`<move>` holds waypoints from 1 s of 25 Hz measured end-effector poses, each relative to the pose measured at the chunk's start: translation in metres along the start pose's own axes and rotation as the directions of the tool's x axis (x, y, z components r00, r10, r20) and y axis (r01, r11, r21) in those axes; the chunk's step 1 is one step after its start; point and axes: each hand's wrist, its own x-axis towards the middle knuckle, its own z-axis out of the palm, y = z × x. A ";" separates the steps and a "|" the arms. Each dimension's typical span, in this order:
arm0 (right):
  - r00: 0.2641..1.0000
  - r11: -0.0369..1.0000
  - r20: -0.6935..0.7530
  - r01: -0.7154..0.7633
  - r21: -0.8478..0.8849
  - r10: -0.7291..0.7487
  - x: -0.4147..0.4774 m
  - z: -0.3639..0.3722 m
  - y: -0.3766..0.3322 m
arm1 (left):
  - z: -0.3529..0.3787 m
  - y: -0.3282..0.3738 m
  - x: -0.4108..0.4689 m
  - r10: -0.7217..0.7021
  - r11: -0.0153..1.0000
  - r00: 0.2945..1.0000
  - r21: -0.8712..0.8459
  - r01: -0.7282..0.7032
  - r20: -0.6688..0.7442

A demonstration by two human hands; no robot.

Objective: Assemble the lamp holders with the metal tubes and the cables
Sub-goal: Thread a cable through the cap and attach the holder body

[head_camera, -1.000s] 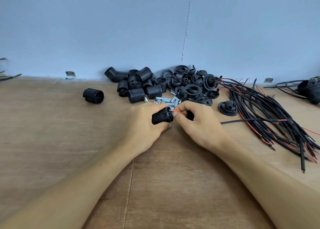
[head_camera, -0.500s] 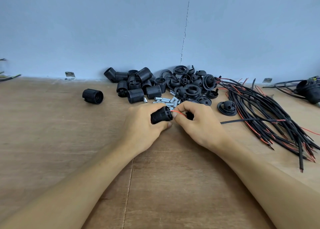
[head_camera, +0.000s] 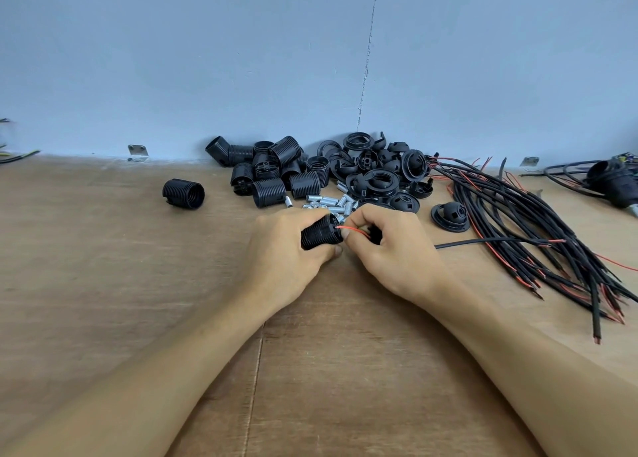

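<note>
Left grip (head_camera: 288,249) is wrapped round the ribbed lamp holder (head_camera: 320,234) low over the table (head_camera: 103,266); right grip (head_camera: 390,253) pinches its thin red wire (head_camera: 353,229). Holder looks light and rigid; wire seems limp, best pinched near its tip.

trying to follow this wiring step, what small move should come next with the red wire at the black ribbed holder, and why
Probably feed the thin red wire into the black ribbed plastic lamp holder. The left hand grips the holder on its side, the right hand pinches the wire, and its tip sits at the holder's end face.
</note>
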 end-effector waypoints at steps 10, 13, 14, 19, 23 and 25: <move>0.999 0.966 0.044 -0.027 0.258 0.016 0.003 -0.003 0.002 | -0.005 0.002 -0.001 -0.135 0.984 0.989 -0.127 0.127 -0.056; 0.998 0.931 0.051 -0.047 0.362 0.031 0.005 -0.003 0.001 | -0.007 0.002 -0.002 -0.150 0.980 0.987 -0.140 0.141 -0.057; 0.998 0.914 0.042 -0.058 0.402 0.045 0.005 -0.003 0.000 | -0.007 0.002 -0.002 -0.151 0.979 0.987 -0.144 0.142 -0.056; 0.992 0.816 0.080 -0.122 0.565 0.093 0.008 -0.007 -0.002 | -0.007 0.002 -0.003 -0.139 0.982 0.989 -0.139 0.131 -0.053; 0.981 0.736 0.147 -0.192 0.649 0.127 0.009 -0.008 -0.002 | -0.007 0.001 -0.003 -0.137 0.982 0.990 -0.141 0.129 -0.045; 0.976 0.697 0.171 -0.218 0.683 0.137 0.009 -0.010 -0.002 | -0.007 0.002 -0.003 -0.136 0.981 0.990 -0.142 0.129 -0.040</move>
